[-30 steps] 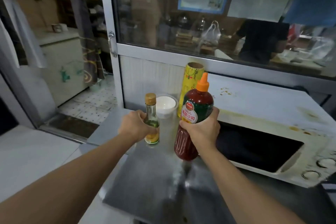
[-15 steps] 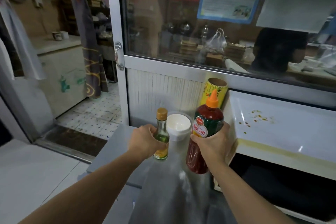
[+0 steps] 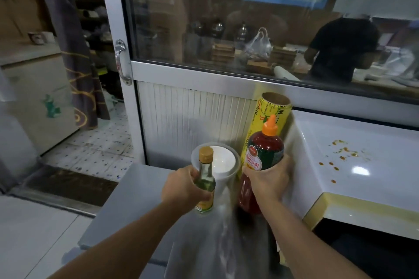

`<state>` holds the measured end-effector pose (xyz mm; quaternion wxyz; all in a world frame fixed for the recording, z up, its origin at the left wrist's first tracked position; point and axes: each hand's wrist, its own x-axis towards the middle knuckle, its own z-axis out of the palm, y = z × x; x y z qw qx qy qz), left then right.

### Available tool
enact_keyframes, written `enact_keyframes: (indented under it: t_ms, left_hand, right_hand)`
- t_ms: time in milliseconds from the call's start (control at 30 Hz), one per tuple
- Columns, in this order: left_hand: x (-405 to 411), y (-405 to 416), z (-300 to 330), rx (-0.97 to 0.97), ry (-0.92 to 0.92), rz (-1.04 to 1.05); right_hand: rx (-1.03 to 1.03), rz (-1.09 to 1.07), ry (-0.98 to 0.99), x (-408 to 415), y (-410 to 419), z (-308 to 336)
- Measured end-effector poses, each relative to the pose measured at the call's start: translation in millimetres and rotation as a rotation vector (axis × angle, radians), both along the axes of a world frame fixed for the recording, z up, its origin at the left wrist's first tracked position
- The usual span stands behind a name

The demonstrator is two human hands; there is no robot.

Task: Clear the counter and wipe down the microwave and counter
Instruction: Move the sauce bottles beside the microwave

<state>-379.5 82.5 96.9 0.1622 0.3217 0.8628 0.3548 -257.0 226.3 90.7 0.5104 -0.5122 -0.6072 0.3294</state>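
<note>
**Head view: two bottles in hand at the counter's back corner**

Head camera shows us gripping both bottles at lower centre of the frame. Our left hand [image 3: 181,188] is wrapped round the small clear glass bottle with a gold cap [image 3: 205,179]; our right hand [image 3: 267,182] clasps the tall red squeeze sauce bottle with an orange nozzle [image 3: 264,154].

We judge the step to be clearing the grey steel counter [image 3: 136,199]. To do it well we should keep both bottles upright, carry them clear of the white lidded plastic tub [image 3: 221,161] and the yellow cling-film roll [image 3: 269,113] just behind, and avoid brushing the white microwave top [image 3: 362,154] at right, which carries orange splatters.

Our right hand hides the red bottle's middle. We cannot tell whether either base touches the counter, and the microwave's front is cut off at lower right.
</note>
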Motion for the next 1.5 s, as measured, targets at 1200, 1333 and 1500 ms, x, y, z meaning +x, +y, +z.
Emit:
enact_keyframes:
  t_ms: [1200, 1333, 1500]
  left_hand:
    - [2.1, 1.5, -5.2, -0.013, -0.005, -0.069]
    - [8.6, -5.4, -0.1, -0.003, -0.010, -0.060]
    - [21.5, -15.0, 10.8, 0.011, -0.023, -0.050]
  right_hand:
    - [-0.326, -0.011, -0.246, -0.5, 10.0, -7.4]
    - [-0.368, 0.050, -0.302, 5.9, 0.8, 3.9]
    - [-0.311, 0.103, -0.360, 18.4, -16.3, 28.8]
